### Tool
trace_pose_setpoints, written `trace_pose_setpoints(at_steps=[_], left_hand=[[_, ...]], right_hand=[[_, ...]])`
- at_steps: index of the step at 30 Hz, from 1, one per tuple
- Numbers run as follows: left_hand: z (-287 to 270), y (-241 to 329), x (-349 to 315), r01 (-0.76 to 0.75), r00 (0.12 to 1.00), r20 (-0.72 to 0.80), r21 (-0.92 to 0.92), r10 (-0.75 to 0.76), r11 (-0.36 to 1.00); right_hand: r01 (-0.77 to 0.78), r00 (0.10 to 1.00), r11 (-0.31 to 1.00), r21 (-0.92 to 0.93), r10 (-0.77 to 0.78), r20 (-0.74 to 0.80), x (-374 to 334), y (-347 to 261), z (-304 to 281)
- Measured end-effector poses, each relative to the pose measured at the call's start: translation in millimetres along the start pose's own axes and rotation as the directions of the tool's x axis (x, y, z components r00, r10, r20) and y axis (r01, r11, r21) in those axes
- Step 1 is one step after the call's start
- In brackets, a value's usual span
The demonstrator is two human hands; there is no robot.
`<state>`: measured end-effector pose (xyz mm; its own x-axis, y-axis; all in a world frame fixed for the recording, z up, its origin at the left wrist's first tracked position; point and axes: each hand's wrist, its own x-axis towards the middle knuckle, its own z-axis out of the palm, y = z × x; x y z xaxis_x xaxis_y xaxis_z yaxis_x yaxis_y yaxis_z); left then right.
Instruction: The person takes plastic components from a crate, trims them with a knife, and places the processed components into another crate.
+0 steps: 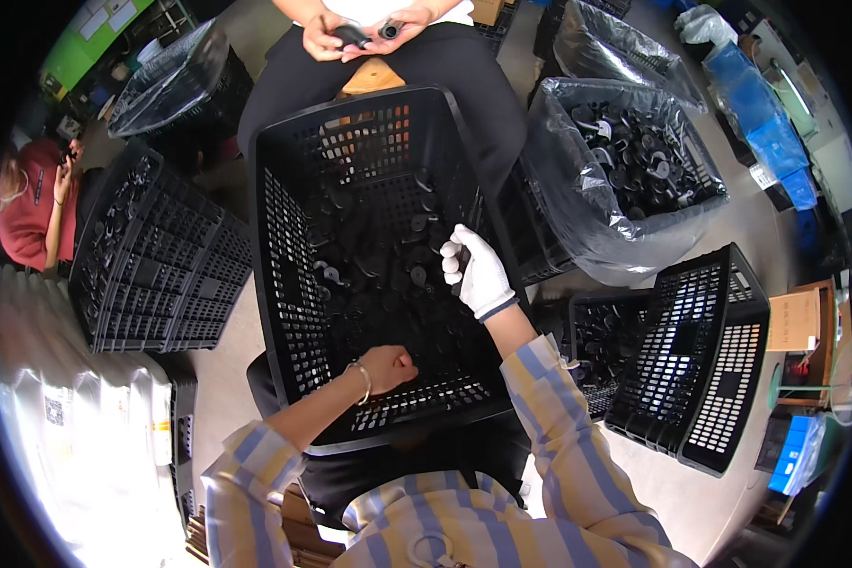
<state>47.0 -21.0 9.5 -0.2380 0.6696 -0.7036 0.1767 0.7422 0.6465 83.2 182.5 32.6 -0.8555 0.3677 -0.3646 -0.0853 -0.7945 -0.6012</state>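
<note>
A deep black plastic crate (276, 284) with slotted walls stands before me, its floor scattered with small black parts (418, 275) that have rounded heads. My left hand (386, 369), bare with a bracelet at the wrist, is curled closed over the crate's near end. Whatever it holds, if anything, is hidden by the fingers. In a white glove, my right hand (478, 273) is above the crate's right side, fingers bent in toward the palm. Against the dark parts I cannot make out what is in it.
Across the crate sits a person whose hands (360, 36) hold black parts. A plastic-lined crate (625, 227) of similar parts stands at right, with a tilted crate (691, 350) nearer. Stacked crates (161, 256) and another person (43, 204) are at left, beyond white wrapped goods (85, 417).
</note>
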Motion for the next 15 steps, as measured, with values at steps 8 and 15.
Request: trace_pose_setpoints(at_steps=[8,15], left_hand=[[-20,-64,106,0.523,0.808,-0.569,0.571,-0.155,0.632],[-45,-112,126,0.111,0.913,-0.4,0.417,0.073,0.902]], right_hand=[[-0.072,0.996,0.989,-0.132,0.065,-0.053,6,13,13],[-0.143,0.989,0.915,-0.376,0.14,-0.036,8,27,21]])
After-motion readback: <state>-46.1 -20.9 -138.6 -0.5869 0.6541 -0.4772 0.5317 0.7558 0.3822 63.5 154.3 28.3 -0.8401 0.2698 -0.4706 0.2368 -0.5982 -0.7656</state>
